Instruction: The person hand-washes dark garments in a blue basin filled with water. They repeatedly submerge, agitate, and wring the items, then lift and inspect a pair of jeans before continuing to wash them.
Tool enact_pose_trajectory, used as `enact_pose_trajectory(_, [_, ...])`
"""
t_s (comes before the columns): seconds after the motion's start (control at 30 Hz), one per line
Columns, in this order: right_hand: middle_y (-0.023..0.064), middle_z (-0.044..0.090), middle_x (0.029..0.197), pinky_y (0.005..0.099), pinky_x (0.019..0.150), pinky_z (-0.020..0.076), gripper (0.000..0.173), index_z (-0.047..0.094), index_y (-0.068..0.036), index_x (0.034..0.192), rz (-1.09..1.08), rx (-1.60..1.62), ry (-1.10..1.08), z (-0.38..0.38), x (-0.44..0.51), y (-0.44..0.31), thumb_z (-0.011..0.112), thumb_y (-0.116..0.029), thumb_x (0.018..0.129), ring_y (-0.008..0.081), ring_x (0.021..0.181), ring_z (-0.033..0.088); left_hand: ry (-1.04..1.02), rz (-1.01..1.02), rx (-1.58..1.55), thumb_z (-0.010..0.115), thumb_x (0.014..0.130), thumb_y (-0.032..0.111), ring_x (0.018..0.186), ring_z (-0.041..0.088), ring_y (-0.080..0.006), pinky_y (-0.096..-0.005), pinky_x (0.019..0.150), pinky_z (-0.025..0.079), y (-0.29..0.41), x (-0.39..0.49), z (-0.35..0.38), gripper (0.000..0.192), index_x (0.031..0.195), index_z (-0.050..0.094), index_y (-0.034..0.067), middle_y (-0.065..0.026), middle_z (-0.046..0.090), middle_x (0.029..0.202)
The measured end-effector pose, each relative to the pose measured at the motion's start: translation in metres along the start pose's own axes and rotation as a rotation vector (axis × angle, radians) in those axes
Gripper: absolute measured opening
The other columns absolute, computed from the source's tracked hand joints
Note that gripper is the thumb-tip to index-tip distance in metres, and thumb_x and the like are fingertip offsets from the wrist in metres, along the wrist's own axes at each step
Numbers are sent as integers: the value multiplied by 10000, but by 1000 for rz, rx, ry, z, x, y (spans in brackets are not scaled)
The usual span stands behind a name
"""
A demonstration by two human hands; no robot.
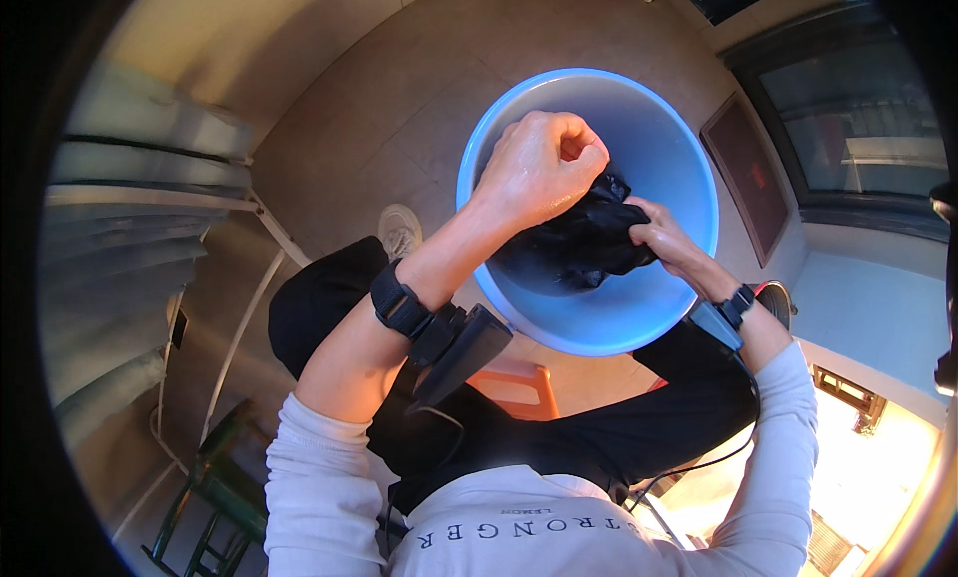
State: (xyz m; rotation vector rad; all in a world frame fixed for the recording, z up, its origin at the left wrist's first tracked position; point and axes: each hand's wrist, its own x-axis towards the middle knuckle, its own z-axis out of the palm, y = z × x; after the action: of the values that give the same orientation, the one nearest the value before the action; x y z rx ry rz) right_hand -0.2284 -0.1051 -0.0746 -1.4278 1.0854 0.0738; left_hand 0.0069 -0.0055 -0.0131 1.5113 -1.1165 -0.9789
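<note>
A blue plastic basin stands before me, with wet black cloth in it. My right hand pinches the cloth's right edge between thumb and fingers. Over the basin's left half, my left hand looks wet; its thumb and index finger curl into a ring. Whether it holds any cloth I cannot tell, since its fingertips are partly hidden. The basin's bottom is mostly covered by the cloth and what looks like water.
Below the basin is part of an orange plastic stool between my legs. At left stand a white drying rack with hanging cloths and a dark green chair. A brown framed panel leans at the right wall.
</note>
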Motion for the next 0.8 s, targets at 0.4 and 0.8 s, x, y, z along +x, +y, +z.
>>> enact_pose_trajectory(0.4, [8,538,834,192,683,444,471,564,4,1038,-137,319,233,-35,-97,-98,476,50,577,121,742,527,-147,-96,141,601,828,192,824,663,-210,-319,779,520,9,-2,-4,215,899,697,13,-118,697,860])
enact_pose_trajectory(0.8, [40,545,907,221,832,458,378,599,-24,915,-445,353,143,-58,-126,-104,507,47,555,154,833,538,-272,140,230,605,814,244,1067,560,-375,-420,948,404,-33,-19,64,433,1180,609,15,-218,619,1125])
